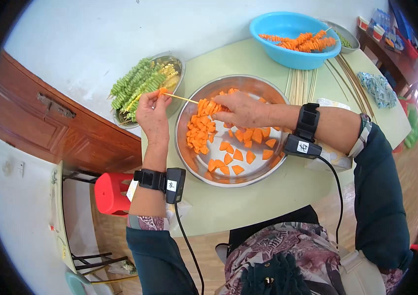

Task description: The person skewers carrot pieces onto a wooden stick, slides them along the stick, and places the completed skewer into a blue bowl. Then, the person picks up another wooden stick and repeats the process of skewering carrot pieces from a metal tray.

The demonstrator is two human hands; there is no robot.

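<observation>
A thin wooden skewer point(183, 99) runs between my two hands, over the left rim of a large metal basin point(182, 150). My left hand point(153, 117) is closed in a pinch on a small orange carrot piece point(162, 91) at the skewer's left end. My right hand point(243, 109) is wrapped round the other part of the skewer, against a row of carrot slices point(207, 106) threaded on it; its fingertips are partly hidden. Below, loose cut carrot pieces point(238, 155) lie in the basin, heaped more thickly on its left side.
Behind the basin stands a blue tub point(287, 61) of carrot skewers. Bare skewers point(301, 86) and longer sticks point(354, 81) lie to its front right, near a crumpled cloth point(377, 90). Green and yellow skewered vegetables point(140, 88) fill a bowl at left. A red stool point(113, 193) stands below.
</observation>
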